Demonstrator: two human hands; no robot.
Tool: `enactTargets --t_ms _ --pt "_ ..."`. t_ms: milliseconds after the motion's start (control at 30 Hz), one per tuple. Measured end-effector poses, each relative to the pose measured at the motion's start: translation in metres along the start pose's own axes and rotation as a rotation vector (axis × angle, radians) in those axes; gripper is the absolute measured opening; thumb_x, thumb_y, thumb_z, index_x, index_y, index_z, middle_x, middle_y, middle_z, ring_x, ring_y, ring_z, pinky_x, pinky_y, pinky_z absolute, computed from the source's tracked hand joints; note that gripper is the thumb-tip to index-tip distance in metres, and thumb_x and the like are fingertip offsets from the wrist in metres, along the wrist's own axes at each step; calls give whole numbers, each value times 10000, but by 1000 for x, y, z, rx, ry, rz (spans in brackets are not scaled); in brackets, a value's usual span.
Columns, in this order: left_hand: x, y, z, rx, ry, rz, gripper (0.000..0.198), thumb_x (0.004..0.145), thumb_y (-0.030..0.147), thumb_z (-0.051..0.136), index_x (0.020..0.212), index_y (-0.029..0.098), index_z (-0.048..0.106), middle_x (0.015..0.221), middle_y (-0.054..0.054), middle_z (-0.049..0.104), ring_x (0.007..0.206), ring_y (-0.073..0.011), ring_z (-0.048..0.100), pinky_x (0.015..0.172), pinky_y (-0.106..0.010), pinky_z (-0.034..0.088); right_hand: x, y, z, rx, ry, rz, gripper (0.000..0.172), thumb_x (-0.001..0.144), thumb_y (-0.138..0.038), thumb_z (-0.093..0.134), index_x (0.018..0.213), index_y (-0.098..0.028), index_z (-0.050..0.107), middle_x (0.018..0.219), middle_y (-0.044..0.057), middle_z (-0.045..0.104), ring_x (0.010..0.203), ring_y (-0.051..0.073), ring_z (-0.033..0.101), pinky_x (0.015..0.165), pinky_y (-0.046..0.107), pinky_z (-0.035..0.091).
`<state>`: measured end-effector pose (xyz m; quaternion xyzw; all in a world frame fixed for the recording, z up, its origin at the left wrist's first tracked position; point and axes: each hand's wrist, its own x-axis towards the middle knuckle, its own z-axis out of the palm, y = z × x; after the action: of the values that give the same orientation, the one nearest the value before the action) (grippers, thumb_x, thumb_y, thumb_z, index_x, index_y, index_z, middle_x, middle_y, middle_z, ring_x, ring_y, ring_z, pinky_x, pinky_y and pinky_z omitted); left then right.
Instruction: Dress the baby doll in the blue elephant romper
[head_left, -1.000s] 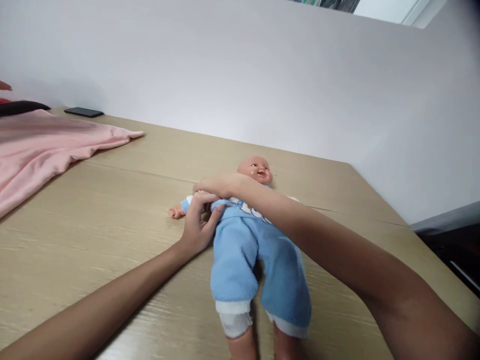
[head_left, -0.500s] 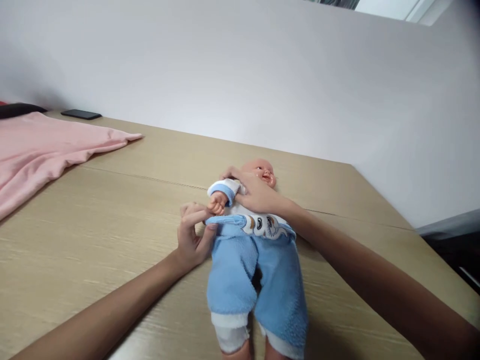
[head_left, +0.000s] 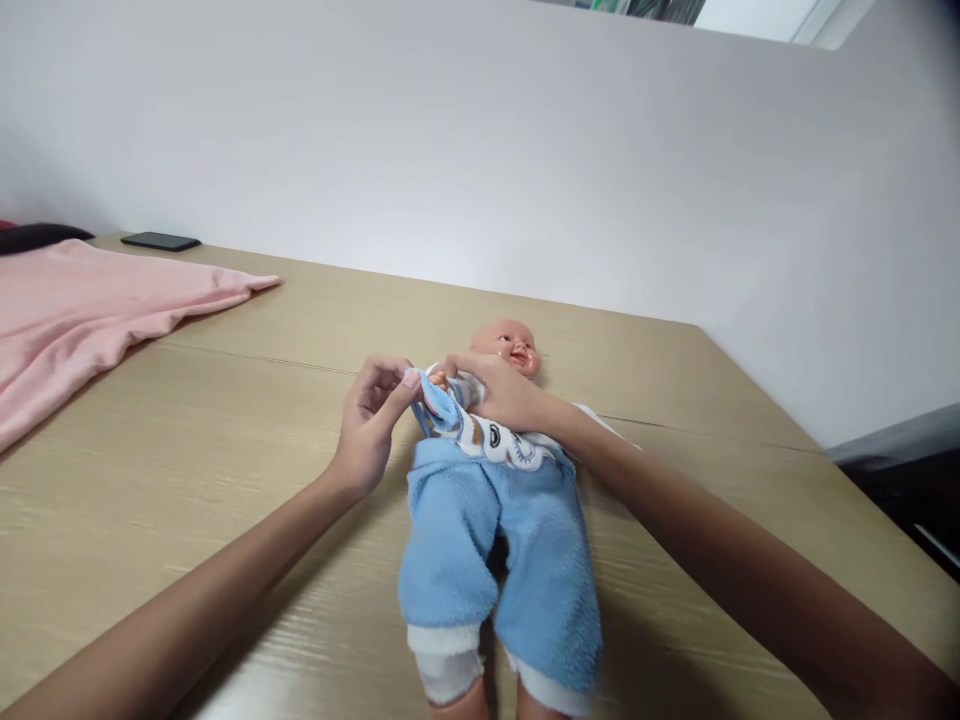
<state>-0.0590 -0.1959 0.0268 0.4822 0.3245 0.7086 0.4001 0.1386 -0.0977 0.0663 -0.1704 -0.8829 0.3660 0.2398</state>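
Note:
A baby doll (head_left: 517,346) lies on its back on the wooden table (head_left: 225,440), head away from me, dressed in blue fleece trousers (head_left: 495,540) and a white printed top (head_left: 495,440). My left hand (head_left: 371,425) pinches the blue cuff of the doll's sleeve (head_left: 439,405) between thumb and fingers. My right hand (head_left: 499,390) reaches across the doll's chest and is closed on the doll's arm and the top near the shoulder. The doll's small hand peeks out between my two hands.
A pink cloth (head_left: 82,310) is spread over the table's far left. A black phone (head_left: 160,241) lies by the white wall behind it, next to a dark object (head_left: 34,236). The table's right edge (head_left: 825,450) drops off beside a dark area.
The doll's arm was lifted from the table and folded over its chest. My left hand rose from the waistband to the sleeve cuff; my right hand shifted onto the doll's arm.

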Motion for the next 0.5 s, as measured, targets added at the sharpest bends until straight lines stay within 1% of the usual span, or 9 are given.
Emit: enactTargets --t_ms 100,133,167,233,300,333,400,467,500 --pt "7 0 0 66 38 -8 281 959 477 868 943 247 707 856 28 680 826 -143 634 797 -254 525 5 7 2 -45 -45 -66 81 942 -232 682 928 -216 603 950 3 699 851 189 595 806 319 473" --pt "9 -2 0 91 53 -42 296 942 482 879 925 243 706 860 28 685 839 -141 643 810 -251 527 7 9 3 -56 -59 -80 32 966 -212 647 945 -213 621 978 14 709 881 197 601 850 332 487" --pt "11 -4 0 106 58 -99 311 923 491 891 910 241 707 872 26 697 857 -140 657 824 -249 531 8 13 3 -60 -66 -84 28 979 -196 622 974 -210 646 1033 33 726 934 206 617 912 347 499" --pt "15 -11 -3 109 40 -236 341 882 526 905 896 246 710 908 13 729 887 -151 688 829 -259 544 9 17 1 -42 -69 -65 118 977 -190 618 1063 -197 699 1209 86 744 1107 227 651 1063 379 493" --pt "16 -19 -7 96 14 -325 373 850 572 908 891 264 703 927 -4 754 898 -181 714 800 -286 561 8 17 -3 -15 -64 -28 206 968 -217 632 1142 -181 735 1360 133 718 1259 243 651 1155 398 473" --pt "16 -22 -10 94 6 -343 385 841 590 908 893 273 695 931 -12 763 904 -200 724 788 -302 569 6 15 -6 17 -54 10 216 970 -235 626 1136 -176 751 1375 142 719 1277 245 659 1158 395 481" --pt "14 -25 -15 99 0 -350 410 828 610 908 897 280 674 941 -18 773 917 -221 733 784 -318 580 3 5 -9 99 -23 128 216 1003 -295 597 1049 -184 776 1278 125 766 1202 243 699 1087 371 528" --pt "13 -25 -20 99 -3 -359 440 823 618 909 937 274 660 971 -12 776 927 -209 730 803 -304 579 1 -12 -7 134 -24 277 261 1027 -406 626 953 -203 773 1087 76 796 1042 235 719 939 335 554" --pt "14 -25 -22 108 -9 -367 460 826 627 903 968 268 653 988 -7 775 927 -196 724 812 -293 575 2 -21 -3 90 -20 350 295 1017 -469 667 918 -205 757 994 55 786 953 228 708 857 322 541"
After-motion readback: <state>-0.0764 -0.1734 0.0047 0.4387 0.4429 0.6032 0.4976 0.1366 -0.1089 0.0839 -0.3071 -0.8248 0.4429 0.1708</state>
